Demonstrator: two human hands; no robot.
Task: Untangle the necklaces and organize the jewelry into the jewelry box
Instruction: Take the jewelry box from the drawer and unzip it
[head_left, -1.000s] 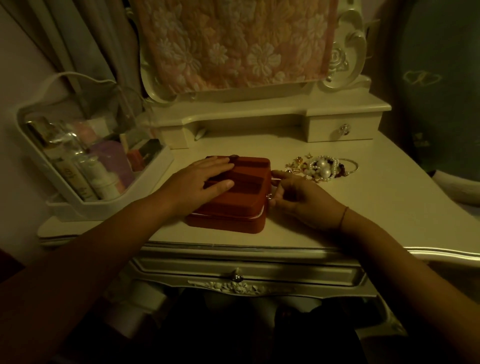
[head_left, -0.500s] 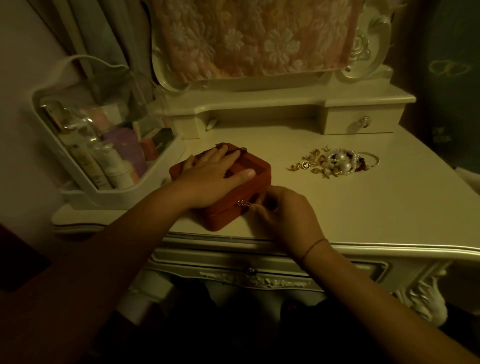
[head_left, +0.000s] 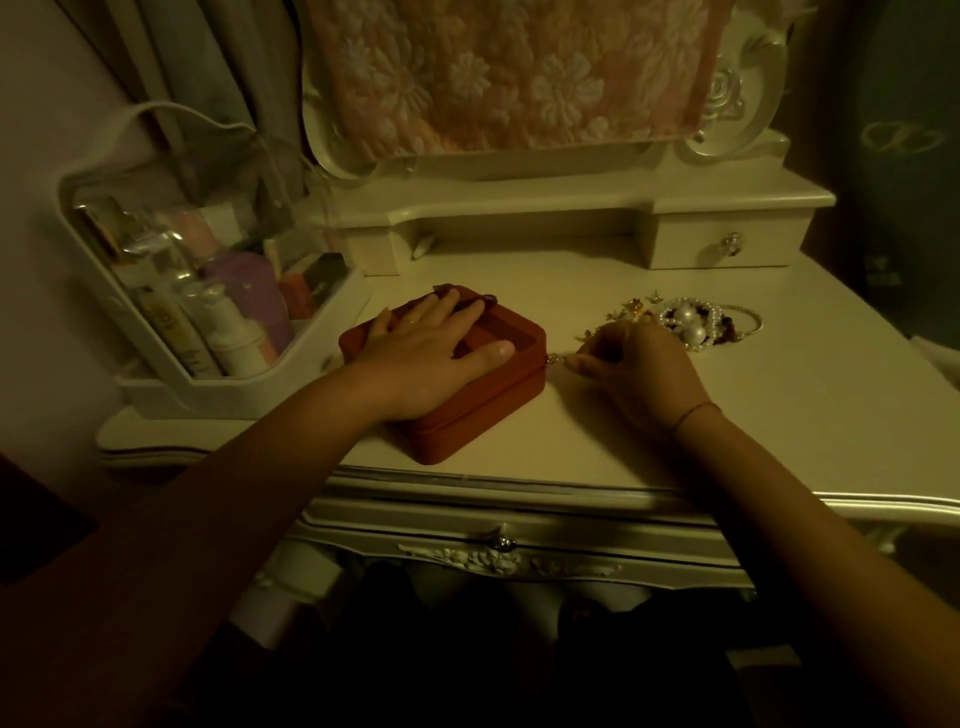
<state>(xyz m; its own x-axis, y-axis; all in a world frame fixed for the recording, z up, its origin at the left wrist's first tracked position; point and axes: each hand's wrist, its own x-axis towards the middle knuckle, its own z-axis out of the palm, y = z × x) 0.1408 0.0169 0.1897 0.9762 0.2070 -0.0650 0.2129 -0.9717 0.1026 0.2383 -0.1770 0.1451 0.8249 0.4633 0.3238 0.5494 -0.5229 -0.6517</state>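
A cosmetics rack (head_left: 156, 387) crowds the left edge of the worktop (head_left: 753, 441). Beside it, near the front edge, the left hand (head_left: 431, 358) lies flat, fingers straight, on the red jewelry box (head_left: 467, 418). The right hand (head_left: 636, 371) pinches the zipper pull (head_left: 554, 359) at its right corner. Best to keep the box pinned and pull along the seam. The tangled jewelry (head_left: 685, 325) lies just behind, and bare worktop runs rightward.

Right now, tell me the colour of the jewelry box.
The jewelry box is dark red; head view.

Jewelry box (head_left: 485, 408) top under left hand (head_left: 428, 358), zipper pull (head_left: 554, 358) tiny
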